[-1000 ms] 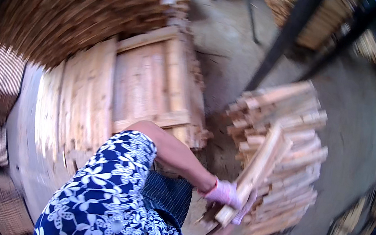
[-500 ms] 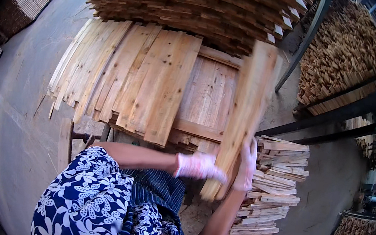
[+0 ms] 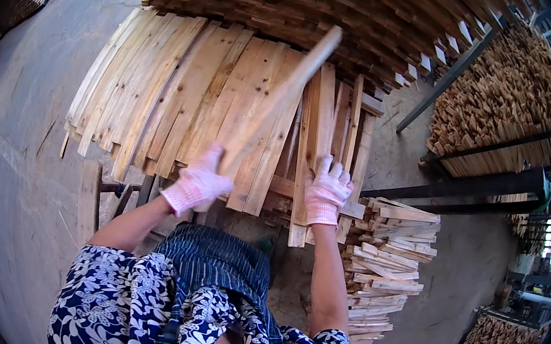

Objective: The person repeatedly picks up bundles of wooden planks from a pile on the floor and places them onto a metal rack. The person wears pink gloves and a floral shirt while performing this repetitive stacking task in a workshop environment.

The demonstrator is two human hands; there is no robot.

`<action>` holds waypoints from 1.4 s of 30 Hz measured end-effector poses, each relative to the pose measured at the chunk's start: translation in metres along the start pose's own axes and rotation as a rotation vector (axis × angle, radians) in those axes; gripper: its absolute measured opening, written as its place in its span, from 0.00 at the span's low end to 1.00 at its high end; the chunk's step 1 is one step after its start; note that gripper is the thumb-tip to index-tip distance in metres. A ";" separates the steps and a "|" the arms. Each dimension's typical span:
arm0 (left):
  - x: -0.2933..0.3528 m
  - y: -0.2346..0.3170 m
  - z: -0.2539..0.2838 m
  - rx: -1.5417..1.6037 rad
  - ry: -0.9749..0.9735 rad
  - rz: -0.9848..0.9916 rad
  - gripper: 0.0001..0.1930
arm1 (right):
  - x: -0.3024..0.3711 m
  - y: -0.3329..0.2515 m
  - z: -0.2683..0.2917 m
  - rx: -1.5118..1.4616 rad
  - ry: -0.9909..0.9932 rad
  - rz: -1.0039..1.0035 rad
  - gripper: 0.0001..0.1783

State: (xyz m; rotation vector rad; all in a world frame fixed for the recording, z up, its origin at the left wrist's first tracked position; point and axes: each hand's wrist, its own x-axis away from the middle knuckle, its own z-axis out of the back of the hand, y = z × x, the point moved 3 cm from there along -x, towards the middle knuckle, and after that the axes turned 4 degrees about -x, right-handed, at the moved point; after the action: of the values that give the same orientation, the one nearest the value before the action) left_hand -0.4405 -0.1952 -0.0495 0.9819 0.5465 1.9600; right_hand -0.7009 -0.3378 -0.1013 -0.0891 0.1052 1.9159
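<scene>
A long wooden board (image 3: 278, 106), blurred and tilted up on edge, slants over the row of boards; my left hand (image 3: 199, 181), in a pinkish-white glove, is closed on its near end. My right hand (image 3: 327, 189), gloved alike, lies with fingers apart on a few narrow loose boards (image 3: 323, 119) at the row's right end. Those boards lie slightly askew, and their contact with my palm is hidden. Left of them, a row of flat boards (image 3: 183, 83) lies side by side, knots showing on several.
A tall stack of boards (image 3: 291, 0) rises behind the row. Short wood pieces (image 3: 393, 257) are piled to the right. A dark metal beam (image 3: 468, 187) and a slanted post (image 3: 448, 73) stand farther right, near a large bundled wood stack (image 3: 500, 104). Grey floor (image 3: 22, 139) extends left.
The upright boards held between both hands at the right have been separated. My left hand has moved left with one board; several others now lie under my right hand on the row's right end.
</scene>
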 end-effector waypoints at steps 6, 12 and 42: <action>-0.035 -0.057 0.021 -0.794 0.234 -0.060 0.29 | -0.028 0.005 -0.011 -0.317 -0.093 -0.284 0.23; -0.035 0.029 -0.046 -0.272 0.003 -0.417 0.31 | 0.011 0.033 0.015 -0.517 0.028 -0.266 0.28; -0.104 0.102 -0.161 -0.103 0.312 -0.544 0.33 | -0.041 0.023 -0.033 -0.331 -0.363 -0.361 0.45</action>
State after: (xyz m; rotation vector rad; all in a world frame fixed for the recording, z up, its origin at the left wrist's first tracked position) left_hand -0.5865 -0.3391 -0.1207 0.4002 0.7843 1.6266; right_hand -0.7084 -0.3878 -0.1290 0.0185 -0.4454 1.5448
